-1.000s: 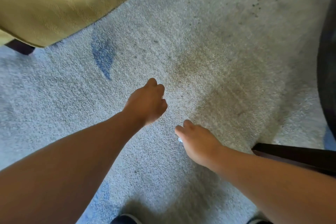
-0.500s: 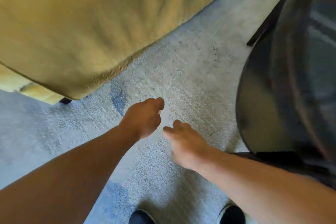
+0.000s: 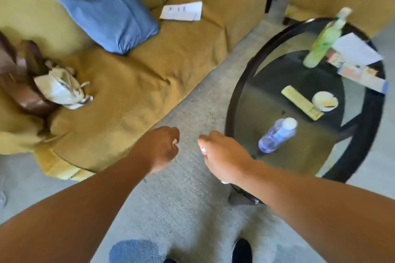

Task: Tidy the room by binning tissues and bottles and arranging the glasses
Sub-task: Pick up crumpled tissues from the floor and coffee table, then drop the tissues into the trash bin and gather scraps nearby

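Note:
My left hand (image 3: 158, 147) is a closed fist over the carpet, with a scrap of white tissue (image 3: 175, 142) showing between its fingers. My right hand (image 3: 222, 156) is curled shut beside it, and white tissue (image 3: 203, 151) peeks out at the fingertips and under the wrist. A clear plastic bottle (image 3: 277, 134) stands on the round glass table (image 3: 235, 96) just right of my right hand. At the table's far side stands a green bottle (image 3: 322, 40). No glasses are in sight.
A yellow sofa (image 3: 149, 70) fills the left, carrying a blue cushion (image 3: 109, 15), white papers (image 3: 181, 10), a crumpled white bag (image 3: 62, 87) and a brown bag (image 3: 19, 83). The table also holds a remote (image 3: 301, 102), a white dish (image 3: 324, 100) and papers (image 3: 357, 49).
The view has swung up from the bare carpet to the sofa and table. Both hands stay closed and have risen away from the floor, close together.

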Demonstrator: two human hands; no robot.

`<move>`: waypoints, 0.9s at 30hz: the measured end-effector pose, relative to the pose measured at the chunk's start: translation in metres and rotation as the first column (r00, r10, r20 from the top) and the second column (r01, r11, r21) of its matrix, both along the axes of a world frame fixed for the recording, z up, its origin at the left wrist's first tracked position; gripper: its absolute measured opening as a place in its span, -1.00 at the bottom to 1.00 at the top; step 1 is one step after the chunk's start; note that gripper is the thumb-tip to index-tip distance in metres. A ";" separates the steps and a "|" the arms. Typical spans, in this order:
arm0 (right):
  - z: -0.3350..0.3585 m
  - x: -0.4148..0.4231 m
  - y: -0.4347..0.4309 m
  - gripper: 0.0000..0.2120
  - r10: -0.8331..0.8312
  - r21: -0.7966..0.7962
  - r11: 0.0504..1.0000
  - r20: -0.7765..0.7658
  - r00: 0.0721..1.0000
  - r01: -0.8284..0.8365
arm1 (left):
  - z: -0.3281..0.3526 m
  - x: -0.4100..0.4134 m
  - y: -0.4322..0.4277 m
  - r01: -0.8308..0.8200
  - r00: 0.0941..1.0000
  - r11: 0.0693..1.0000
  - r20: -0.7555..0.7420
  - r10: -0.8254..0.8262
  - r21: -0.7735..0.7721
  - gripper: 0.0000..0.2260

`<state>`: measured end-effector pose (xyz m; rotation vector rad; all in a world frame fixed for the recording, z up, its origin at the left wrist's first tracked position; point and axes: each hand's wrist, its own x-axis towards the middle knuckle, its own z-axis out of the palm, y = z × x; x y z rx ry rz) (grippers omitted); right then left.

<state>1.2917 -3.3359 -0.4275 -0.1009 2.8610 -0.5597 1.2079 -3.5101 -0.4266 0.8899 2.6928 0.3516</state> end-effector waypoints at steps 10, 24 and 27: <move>0.138 0.056 0.029 -0.85 -0.033 -0.027 0.999 -0.068 0.997 0.031 | 0.143 0.027 0.026 0.195 0.964 0.979 -0.195 -0.181 0.055 -0.91; 0.254 0.188 -0.006 -0.87 -0.535 0.043 0.814 -0.332 0.777 0.579 | 0.243 0.111 0.071 0.665 0.723 0.747 -0.274 -0.635 0.024 -0.81; 0.268 0.242 0.000 -0.89 -0.641 0.054 0.724 -0.313 0.701 0.687 | 0.257 0.150 0.097 0.769 0.608 0.639 -0.319 -0.727 0.011 -0.79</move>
